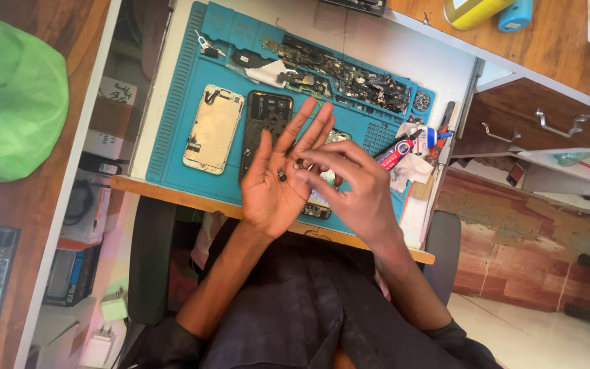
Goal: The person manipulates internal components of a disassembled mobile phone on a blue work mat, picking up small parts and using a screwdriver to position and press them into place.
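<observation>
While the left hand (274, 181) lies flat and open, palm up, with a tiny dark part (281, 175) on it, the right hand's (349, 188) fingertips pinch down beside it, perhaps on a second piece. Both phones (213, 128) lie opened on the blue repair mat (179, 147), reassembly not begun

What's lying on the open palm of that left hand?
A small dark part rests on the left hand, palm up. The right hand reaches its fingertips toward it. A phone on the blue mat underneath is mostly covered.
</observation>
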